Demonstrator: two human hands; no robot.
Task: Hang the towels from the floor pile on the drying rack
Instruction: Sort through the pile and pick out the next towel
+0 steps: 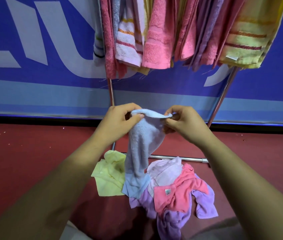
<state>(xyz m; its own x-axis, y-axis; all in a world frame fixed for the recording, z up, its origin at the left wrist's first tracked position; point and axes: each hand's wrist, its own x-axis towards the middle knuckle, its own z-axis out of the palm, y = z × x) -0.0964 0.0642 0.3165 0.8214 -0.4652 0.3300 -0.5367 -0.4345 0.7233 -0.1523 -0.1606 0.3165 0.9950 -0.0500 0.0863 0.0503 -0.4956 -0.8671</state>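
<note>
A light blue towel [141, 149] hangs down from both my hands, held by its top edge. My left hand [118, 122] pinches the left end of that edge and my right hand [185, 123] pinches the right end. The towel's lower end reaches the floor pile [171, 187] of pink, lilac, purple and white towels. A pale yellow towel [108, 175] lies on the floor at the pile's left. The drying rack [222, 99] stands behind, its metal legs and base bar showing, with several pink, yellow, striped and purple towels [158, 37] hanging along the top.
A blue and white banner wall [42, 49] runs close behind the rack. The floor [33, 153] is dark red, with small specks on the left.
</note>
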